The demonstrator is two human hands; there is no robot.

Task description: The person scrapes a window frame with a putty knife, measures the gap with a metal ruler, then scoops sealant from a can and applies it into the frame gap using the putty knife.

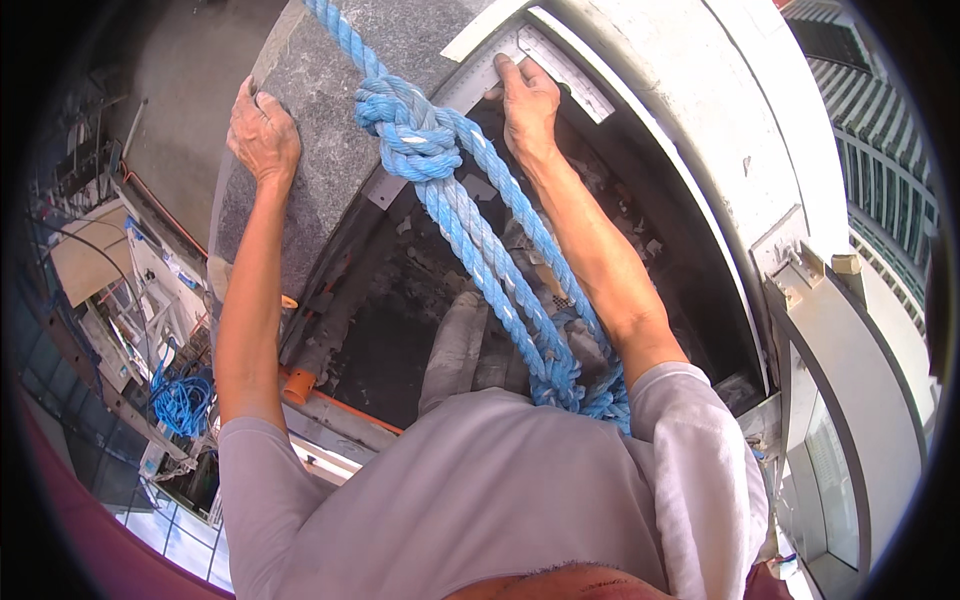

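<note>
A flat metal framing square (490, 75) lies across the corner of the opening. My right hand (528, 108) is closed on it near its bend, thumb on top. One leg runs down-left beneath a thick blue rope (412, 130) and over the edge of a grey stone slab (330, 110); the other points right along the white rim. My left hand (263, 135) rests on the slab's outer left edge, fingers bent loosely over it, with no tool visible in it. The rope has a big knot between my hands, and its strands run down to my waist.
Below me is a dark recess (390, 340) with debris, where my trousered leg shows. An orange pipe end (298, 385) sits at its left. A curved white wall (680, 90) bounds the right. Coiled blue rope (182, 400) lies far below left, beyond a drop.
</note>
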